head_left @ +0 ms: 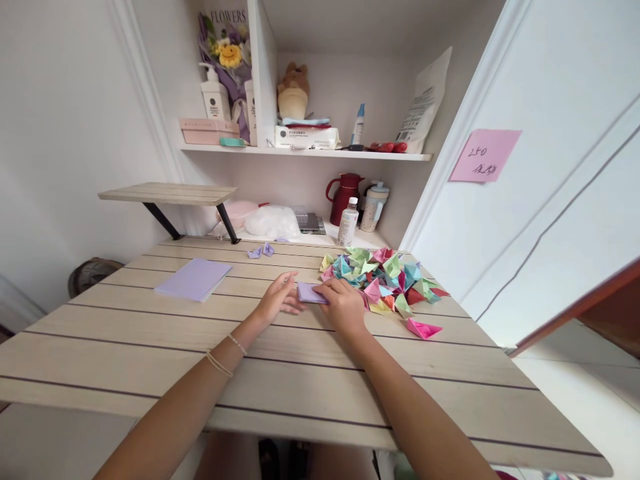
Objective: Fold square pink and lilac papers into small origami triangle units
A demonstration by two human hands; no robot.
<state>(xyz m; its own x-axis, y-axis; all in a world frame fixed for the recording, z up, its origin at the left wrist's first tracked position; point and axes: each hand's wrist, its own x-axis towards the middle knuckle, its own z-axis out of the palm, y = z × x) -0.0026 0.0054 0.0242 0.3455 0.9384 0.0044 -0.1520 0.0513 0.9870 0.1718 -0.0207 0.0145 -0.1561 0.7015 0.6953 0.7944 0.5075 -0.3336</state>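
A folded piece of purple paper (311,293) is held just above the middle of the table by my right hand (345,307), its thumb and fingers closed on the right end. My left hand (279,295) is beside the paper's left edge, fingers apart and holding nothing. A stack of flat purple paper sheets (195,279) lies to the left. Two small purple folded paper pieces (261,251) sit farther back. To the right of my right hand is a pile of colourful folded paper boats (373,273), with a bright pink paper boat (423,329) apart at the front.
Behind the table, a clear bottle (349,223), a dark red jug (345,197) and a light tumbler (374,207) stand under a shelf (310,154). A small raised wooden stand (167,193) is at the back left. A white plastic bag (273,221) lies beside it.
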